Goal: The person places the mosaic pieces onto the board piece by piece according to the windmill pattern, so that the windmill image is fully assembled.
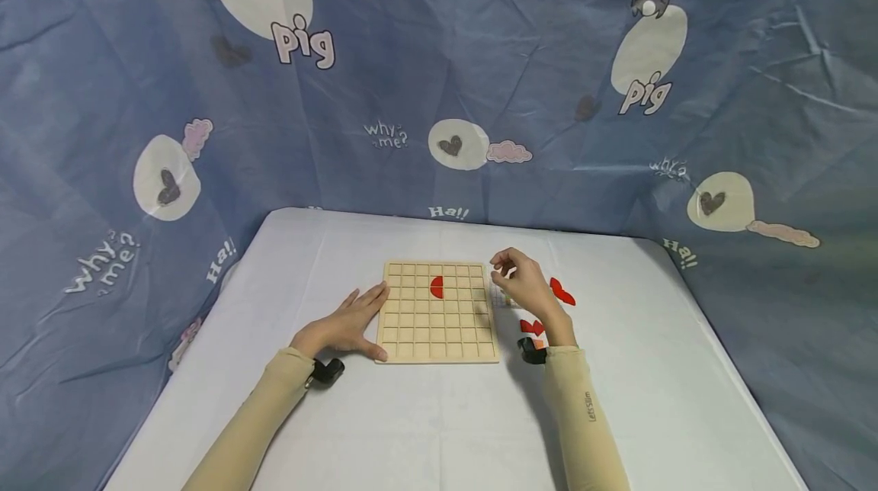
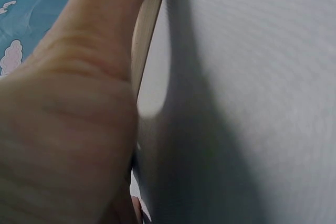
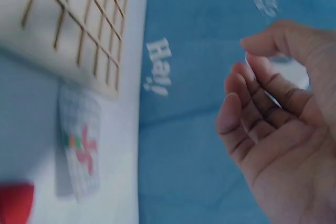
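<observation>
A square wooden grid board [image 1: 439, 332] lies on the white table. Two red quarter-circle pieces [image 1: 437, 287] sit in its upper middle cells, together making a half disc. My left hand [image 1: 346, 325] rests at the board's left edge, fingers spread, thumb by the near left corner. Beyond the right edge my right hand [image 1: 527, 287] hovers with thumb and fingers loosely bent, and no piece shows between them in the right wrist view. Below that hand is a card [image 3: 81, 145] with a printed grid and a red and green figure, partly hidden in the head view.
More red pieces [image 1: 562, 292] lie right of the right hand. Nearer the forearm are other red pieces [image 1: 530, 327] and an orange one [image 1: 538, 343], partly covered by the wrist camera [image 1: 531, 351]. A blue printed cloth [image 1: 384, 79] hangs behind the table.
</observation>
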`<action>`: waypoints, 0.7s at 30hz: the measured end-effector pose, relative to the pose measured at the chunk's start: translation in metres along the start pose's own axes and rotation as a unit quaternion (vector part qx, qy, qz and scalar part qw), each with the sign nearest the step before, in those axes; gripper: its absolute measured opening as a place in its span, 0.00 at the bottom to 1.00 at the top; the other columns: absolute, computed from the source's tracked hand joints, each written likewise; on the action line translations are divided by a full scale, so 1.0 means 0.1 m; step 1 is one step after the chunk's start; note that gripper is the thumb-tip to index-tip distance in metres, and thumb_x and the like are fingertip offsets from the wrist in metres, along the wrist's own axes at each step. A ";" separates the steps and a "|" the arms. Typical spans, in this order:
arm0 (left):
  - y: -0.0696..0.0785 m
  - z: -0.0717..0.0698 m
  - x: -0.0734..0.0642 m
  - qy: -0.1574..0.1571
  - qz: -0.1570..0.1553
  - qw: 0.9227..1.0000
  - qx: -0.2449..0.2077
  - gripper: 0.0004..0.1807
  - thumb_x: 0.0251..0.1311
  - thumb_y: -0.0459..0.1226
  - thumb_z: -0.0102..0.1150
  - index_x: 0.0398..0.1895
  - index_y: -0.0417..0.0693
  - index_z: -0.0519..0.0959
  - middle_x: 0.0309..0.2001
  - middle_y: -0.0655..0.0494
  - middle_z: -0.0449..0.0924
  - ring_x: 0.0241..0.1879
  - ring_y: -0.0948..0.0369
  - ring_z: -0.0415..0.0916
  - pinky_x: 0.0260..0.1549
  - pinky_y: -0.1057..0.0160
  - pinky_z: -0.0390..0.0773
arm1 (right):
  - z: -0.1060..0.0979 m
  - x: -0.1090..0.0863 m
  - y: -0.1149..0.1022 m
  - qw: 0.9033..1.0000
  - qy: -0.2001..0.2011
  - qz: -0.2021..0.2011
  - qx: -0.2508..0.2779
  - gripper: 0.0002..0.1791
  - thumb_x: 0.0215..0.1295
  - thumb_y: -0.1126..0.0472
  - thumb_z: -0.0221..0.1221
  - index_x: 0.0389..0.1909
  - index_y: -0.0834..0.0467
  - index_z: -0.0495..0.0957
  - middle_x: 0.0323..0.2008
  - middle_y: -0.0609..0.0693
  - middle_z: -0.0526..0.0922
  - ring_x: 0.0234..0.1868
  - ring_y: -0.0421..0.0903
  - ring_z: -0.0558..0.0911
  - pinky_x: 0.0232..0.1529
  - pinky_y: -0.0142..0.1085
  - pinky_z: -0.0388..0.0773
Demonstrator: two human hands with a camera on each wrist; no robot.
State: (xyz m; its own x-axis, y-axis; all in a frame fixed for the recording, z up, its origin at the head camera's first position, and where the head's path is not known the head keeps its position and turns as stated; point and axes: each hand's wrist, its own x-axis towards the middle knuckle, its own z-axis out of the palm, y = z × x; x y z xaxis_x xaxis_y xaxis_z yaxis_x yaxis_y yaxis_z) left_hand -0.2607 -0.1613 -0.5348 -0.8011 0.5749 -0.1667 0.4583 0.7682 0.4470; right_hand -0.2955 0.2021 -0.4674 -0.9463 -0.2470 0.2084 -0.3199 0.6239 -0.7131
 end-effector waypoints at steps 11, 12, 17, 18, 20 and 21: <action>0.01 -0.02 -0.01 -0.002 0.000 1.000 -0.001 0.73 0.37 0.66 0.69 0.76 0.37 0.39 0.78 0.43 0.33 0.77 0.46 0.34 0.74 0.43 0.31 | -0.40 -0.12 0.12 0.999 0.050 0.020 -0.009 0.12 0.62 0.63 0.60 0.47 0.56 0.76 0.42 0.50 0.80 0.40 0.45 0.76 0.41 0.39 0.76; 0.01 -0.02 -0.01 -0.001 0.000 1.000 -0.003 0.73 0.37 0.66 0.69 0.76 0.37 0.39 0.78 0.42 0.33 0.77 0.46 0.34 0.74 0.43 0.31 | -0.43 -0.13 0.13 0.998 0.052 0.021 -0.007 0.12 0.62 0.63 0.60 0.47 0.56 0.76 0.43 0.51 0.80 0.41 0.45 0.76 0.42 0.39 0.75; 0.00 -0.01 -0.02 0.000 0.001 1.000 -0.006 0.73 0.37 0.66 0.69 0.76 0.37 0.39 0.78 0.43 0.33 0.77 0.46 0.34 0.74 0.43 0.31 | -0.52 -0.17 0.21 0.998 0.060 0.033 0.000 0.13 0.63 0.62 0.60 0.48 0.57 0.76 0.44 0.54 0.81 0.41 0.46 0.76 0.42 0.39 0.74; 0.01 -0.01 -0.02 0.001 0.002 1.000 -0.007 0.73 0.37 0.66 0.69 0.76 0.37 0.39 0.78 0.43 0.33 0.77 0.46 0.35 0.74 0.43 0.31 | -0.54 -0.18 0.23 0.997 0.061 0.036 0.000 0.13 0.63 0.62 0.61 0.48 0.56 0.76 0.45 0.54 0.81 0.41 0.46 0.76 0.42 0.39 0.74; 0.01 -0.01 -0.02 0.000 0.003 1.000 -0.004 0.73 0.37 0.66 0.69 0.76 0.37 0.39 0.78 0.43 0.33 0.77 0.46 0.35 0.74 0.43 0.31 | -0.57 -0.19 0.27 0.997 0.060 0.045 -0.002 0.12 0.64 0.60 0.61 0.48 0.54 0.76 0.46 0.55 0.80 0.42 0.46 0.75 0.42 0.39 0.74; 0.01 -0.02 -0.02 0.000 0.003 1.000 -0.003 0.72 0.37 0.66 0.69 0.76 0.37 0.39 0.78 0.43 0.33 0.77 0.46 0.35 0.74 0.43 0.32 | -0.58 -0.20 0.29 0.997 0.060 0.048 0.000 0.12 0.64 0.60 0.61 0.48 0.54 0.76 0.46 0.55 0.80 0.42 0.46 0.75 0.43 0.39 0.74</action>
State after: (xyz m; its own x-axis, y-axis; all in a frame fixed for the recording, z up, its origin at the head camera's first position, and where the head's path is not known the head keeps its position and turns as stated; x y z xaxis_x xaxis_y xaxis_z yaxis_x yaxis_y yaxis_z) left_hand -0.2593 -0.1622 -0.5324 -0.7983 0.5795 -0.1641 0.4611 0.7633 0.4525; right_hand -0.2886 0.2683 -0.4534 -0.9713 -0.0949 0.2180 -0.2272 0.6411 -0.7330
